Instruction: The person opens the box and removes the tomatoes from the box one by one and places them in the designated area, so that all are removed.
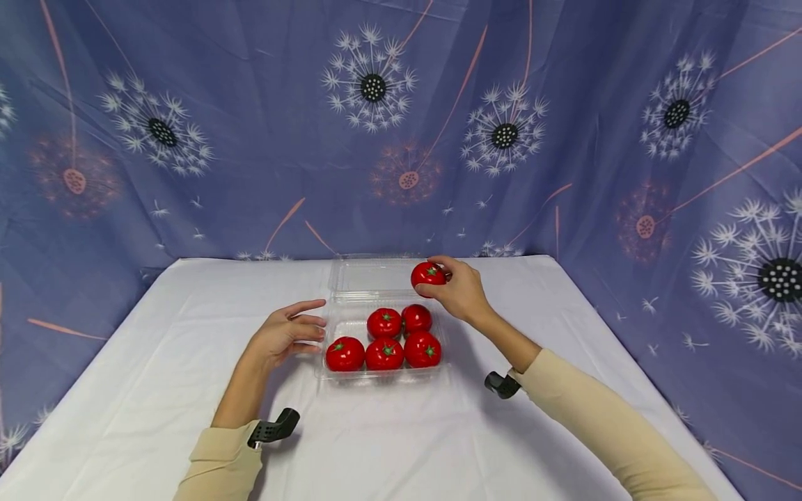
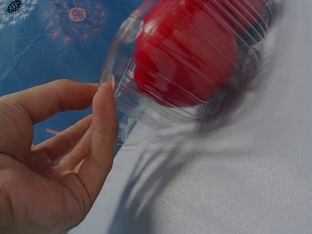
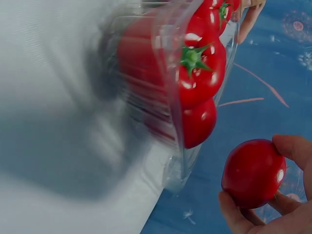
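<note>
A clear plastic clamshell box (image 1: pixel 385 376) sits on the table with several red tomatoes (image 1: pixel 384 353) in it, in a front and a back row. The back-left spot shows bare plastic. My right hand (image 1: pixel 460 285) grips another tomato (image 1: pixel 429 277) between thumb and fingers, raised over the hinge side of the box; the right wrist view also shows this held tomato (image 3: pixel 254 173). At the box's left side, my left hand (image 1: pixel 285 334) has its fingers loosely extended. In the left wrist view its fingertips (image 2: pixel 105 95) touch or nearly touch the clear wall.
The box's clear lid (image 1: pixel 370 276) lies folded back behind it. A white cloth (image 1: pixel 188 334) covers the table. Behind hangs a blue curtain (image 1: pixel 263 125) with a dandelion print. Each wrist bears a small black camera (image 1: pixel 273 427).
</note>
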`<action>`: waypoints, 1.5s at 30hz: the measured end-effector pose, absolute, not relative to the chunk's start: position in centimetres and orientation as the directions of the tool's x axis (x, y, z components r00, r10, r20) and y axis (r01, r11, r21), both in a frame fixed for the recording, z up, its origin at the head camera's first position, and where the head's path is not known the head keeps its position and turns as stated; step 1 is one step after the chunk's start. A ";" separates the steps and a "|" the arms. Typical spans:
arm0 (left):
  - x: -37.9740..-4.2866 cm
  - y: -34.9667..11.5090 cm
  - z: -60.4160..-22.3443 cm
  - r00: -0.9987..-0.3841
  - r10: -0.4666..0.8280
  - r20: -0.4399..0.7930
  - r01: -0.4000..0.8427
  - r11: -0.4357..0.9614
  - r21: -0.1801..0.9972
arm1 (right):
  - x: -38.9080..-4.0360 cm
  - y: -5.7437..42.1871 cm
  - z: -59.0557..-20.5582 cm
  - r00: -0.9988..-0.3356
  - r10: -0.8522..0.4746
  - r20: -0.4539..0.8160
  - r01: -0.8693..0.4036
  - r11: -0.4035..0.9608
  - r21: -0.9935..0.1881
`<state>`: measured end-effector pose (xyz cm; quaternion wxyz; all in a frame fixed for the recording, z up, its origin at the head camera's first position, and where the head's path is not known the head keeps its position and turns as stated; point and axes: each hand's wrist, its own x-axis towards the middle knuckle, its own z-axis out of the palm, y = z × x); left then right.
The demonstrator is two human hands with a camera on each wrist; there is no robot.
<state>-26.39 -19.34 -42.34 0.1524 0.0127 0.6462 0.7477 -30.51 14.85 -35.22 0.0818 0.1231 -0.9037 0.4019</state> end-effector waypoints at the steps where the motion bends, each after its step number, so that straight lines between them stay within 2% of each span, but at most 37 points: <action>1: -26.4 -19.4 -42.3 -0.954 0.243 -0.179 -0.212 -0.118 0.970 | -30.5 15.0 -35.3 -0.957 -0.154 0.246 -0.286 0.649 -0.706; 17: -26.1 -19.3 -42.3 -0.956 0.231 -0.182 -0.206 -0.085 0.975 | -31.0 19.3 -38.2 -0.965 -0.030 0.260 -0.208 0.691 -0.692; 28: -25.9 -19.4 -42.2 -0.956 0.224 -0.189 -0.203 -0.044 0.978 | -32.2 21.2 -41.2 -0.976 0.036 0.216 -0.125 0.715 -0.687; 45: -26.3 -19.3 -42.3 -0.957 0.223 -0.187 -0.199 -0.034 0.979 | -32.9 21.8 -42.9 -0.969 0.058 0.242 -0.129 0.714 -0.688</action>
